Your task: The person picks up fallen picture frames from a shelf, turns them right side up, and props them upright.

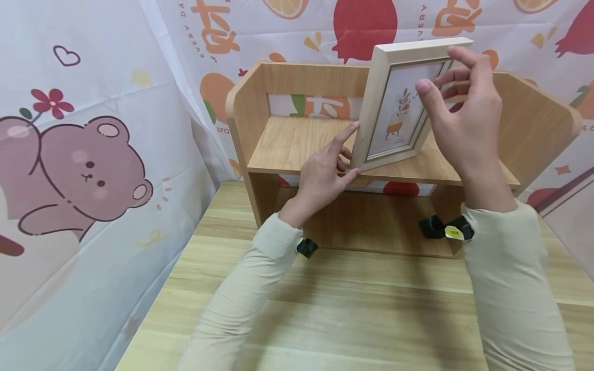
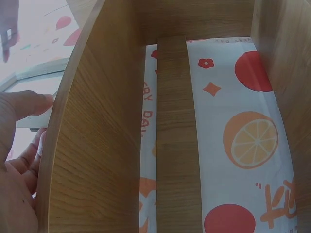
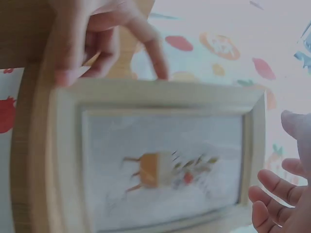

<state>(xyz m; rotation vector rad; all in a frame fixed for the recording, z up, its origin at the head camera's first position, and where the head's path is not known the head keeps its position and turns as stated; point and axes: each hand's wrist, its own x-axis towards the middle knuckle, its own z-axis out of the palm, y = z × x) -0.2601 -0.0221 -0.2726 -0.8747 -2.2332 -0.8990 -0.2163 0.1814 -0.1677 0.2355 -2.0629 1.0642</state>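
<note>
Our left hand, fingers apart, against the picture frame, our right hand, fingers loosely apart, beside it.

At nine o'clock in the head view, a pale cloth shows a mauve bear and red flower; fruit-printed fabric hangs at twelve o'clock, the wood-grain surface lies at six.

Wood-grain table under wooden shelf, picture frame on upper board

Picture frame blurred in right-wrist view, left sleeve cut off
</note>
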